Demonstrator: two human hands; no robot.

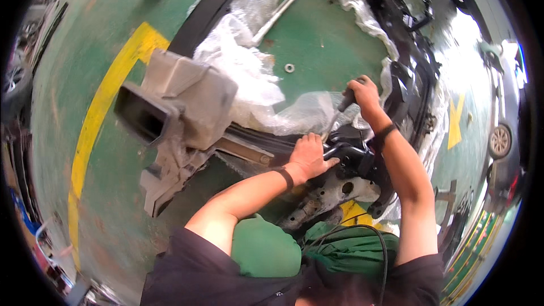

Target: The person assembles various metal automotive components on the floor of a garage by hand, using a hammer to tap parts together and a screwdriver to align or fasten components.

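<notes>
Far L, a yellow line (93, 122) is on the green floor (62, 96). Next is a big grey box (198, 99) w/ a dark open mouth, by the black frame (205, 11). Clear wrap (226, 51) lies in a heap along the frame's inner side. A small ring (289, 68) sits on the floor, well apart from both hands. The person's L hand (309, 158) is on the near side of the frame, fingers bent over, thumb poking out R; can't tell if it has hold of anything, b/c the palm is hidden. Just below & R is a grey metal piece (334, 195) w/ holes. Then comes a dark-handled tool (346, 101), its thin rod slanting down L to nr the L hand's fingers; tip too small to tell. The R hand (367, 93) is wrapped tight round its handle. Far R, a car (500, 140) stands well apart.
</notes>
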